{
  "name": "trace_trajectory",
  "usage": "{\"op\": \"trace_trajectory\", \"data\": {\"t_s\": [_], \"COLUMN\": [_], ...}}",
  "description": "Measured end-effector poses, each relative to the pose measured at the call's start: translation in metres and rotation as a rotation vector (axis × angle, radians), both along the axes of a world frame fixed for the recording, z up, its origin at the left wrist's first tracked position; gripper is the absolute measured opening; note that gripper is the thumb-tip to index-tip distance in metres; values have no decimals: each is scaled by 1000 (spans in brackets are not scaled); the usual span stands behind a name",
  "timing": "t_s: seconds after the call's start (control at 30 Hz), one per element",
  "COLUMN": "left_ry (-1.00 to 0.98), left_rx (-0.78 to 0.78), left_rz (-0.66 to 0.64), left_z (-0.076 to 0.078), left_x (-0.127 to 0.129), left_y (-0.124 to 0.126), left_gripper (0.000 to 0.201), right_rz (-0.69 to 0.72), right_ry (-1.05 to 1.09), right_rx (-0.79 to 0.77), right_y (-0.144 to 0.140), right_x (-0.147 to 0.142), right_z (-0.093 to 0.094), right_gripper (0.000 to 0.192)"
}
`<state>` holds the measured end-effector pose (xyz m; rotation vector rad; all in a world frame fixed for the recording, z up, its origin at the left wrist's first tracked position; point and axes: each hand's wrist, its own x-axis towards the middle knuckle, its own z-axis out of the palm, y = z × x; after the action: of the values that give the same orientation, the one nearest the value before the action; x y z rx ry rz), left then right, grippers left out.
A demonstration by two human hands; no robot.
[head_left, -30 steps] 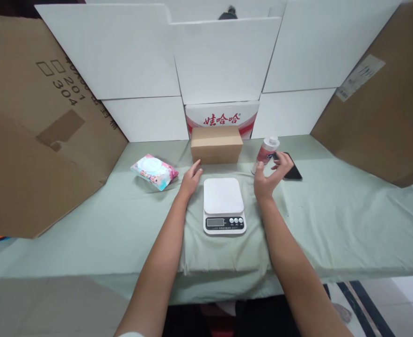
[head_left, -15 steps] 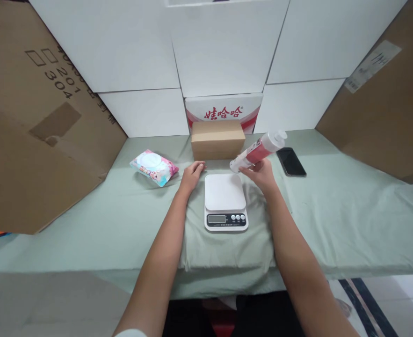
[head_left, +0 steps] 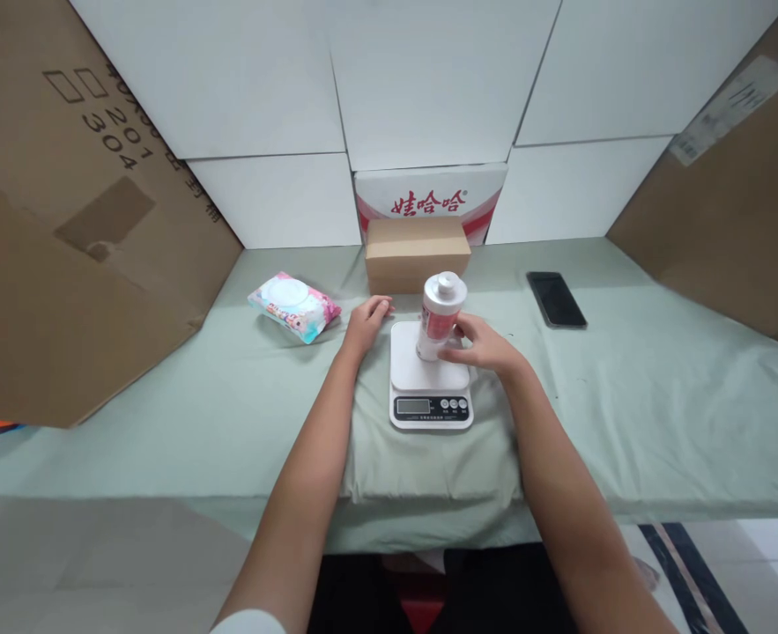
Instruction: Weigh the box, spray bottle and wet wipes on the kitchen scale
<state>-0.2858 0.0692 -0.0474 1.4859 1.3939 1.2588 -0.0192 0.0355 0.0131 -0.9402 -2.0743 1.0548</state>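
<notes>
A white bottle with a pink label [head_left: 440, 324] stands upright over the platform of a white kitchen scale [head_left: 405, 370]. My right hand [head_left: 485, 343] has its thumb and fingers around the bottle's lower part, from the right. Whether the base fully rests on the platform I cannot tell. My left hand [head_left: 367, 324] lies on the cloth just left of the scale's back corner, fingers stretched forward, holding nothing. The scale's display [head_left: 413, 406] looks blank. Left of that hand is a pack of wet wipes [head_left: 294, 305].
Behind the scale sits a small brown carton [head_left: 418, 255], with a white and red printed box [head_left: 428, 192] at its back. A black phone [head_left: 556, 299] lies to the right on the green cloth [head_left: 659, 414]. Large cardboard sheets [head_left: 117, 291] flank both sides.
My right hand has brought the bottle left and toward me, from a tilt beside the scale to upright over its platform. My left hand has stayed in place; the view shifted slightly.
</notes>
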Motion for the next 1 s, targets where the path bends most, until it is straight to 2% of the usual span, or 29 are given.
{"op": "trace_trajectory", "data": {"t_s": [0.17, 0.33, 0.43, 0.53, 0.67, 0.8, 0.9, 1.0], "left_ry": [13, 17, 13, 5, 9, 13, 9, 0], "left_rx": [7, 5, 7, 4, 3, 9, 5, 4], "left_rz": [1, -3, -3, 2, 4, 8, 15, 16], "left_z": [0, -1, -2, -3, -3, 0, 1, 1], "left_x": [0, 0, 0, -1, -1, 0, 1, 2], "left_y": [-1, -1, 0, 1, 0, -2, -2, -2], "left_gripper": [31, 31, 32, 33, 33, 30, 29, 28], "right_rz": [-57, 17, 1, -153, -526, -854, -956, -963], "right_ry": [144, 95, 89, 181, 310, 291, 284, 302], "right_rx": [-15, -85, -89, -55, 70, 176, 154, 174], "right_y": [5, -1, -3, 4, 26, 45, 52, 59], "right_x": [14, -1, -7, -2, 24, 52, 63, 64], "right_z": [2, -1, -4, -11, -23, -39, -51, -59], "right_gripper": [55, 49, 51, 49, 44, 47, 51, 54]}}
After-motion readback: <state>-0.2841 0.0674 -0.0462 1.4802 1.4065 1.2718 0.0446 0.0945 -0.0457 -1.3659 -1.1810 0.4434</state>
